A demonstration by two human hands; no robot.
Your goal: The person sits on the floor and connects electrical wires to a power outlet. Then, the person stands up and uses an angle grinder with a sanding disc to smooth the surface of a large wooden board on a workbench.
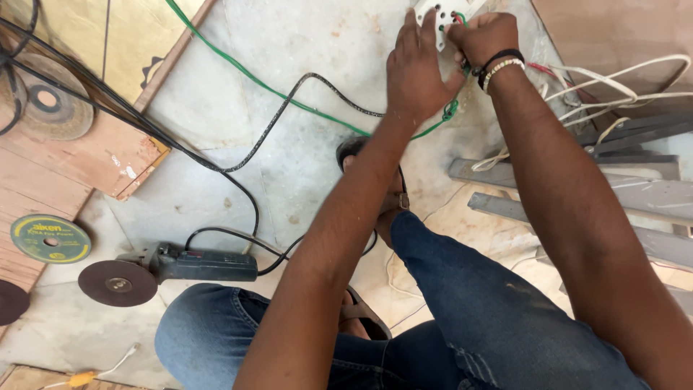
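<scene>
Denim knees fill the bottom; at top centre the left hand [417,72] lies flat, fingers together, on a white socket [439,16], right hand [488,36] pinching its wires [460,19]; light, rigid plastic, best gripped by the edges

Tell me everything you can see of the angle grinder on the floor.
The angle grinder lies on its side on the pale stone floor, beside the person's denim-clad knee. Its body is dark green, plastic-looking, with a dark reddish-brown disc mounted at the left end. A black cable runs from its right end. Neither hand touches it.
</scene>
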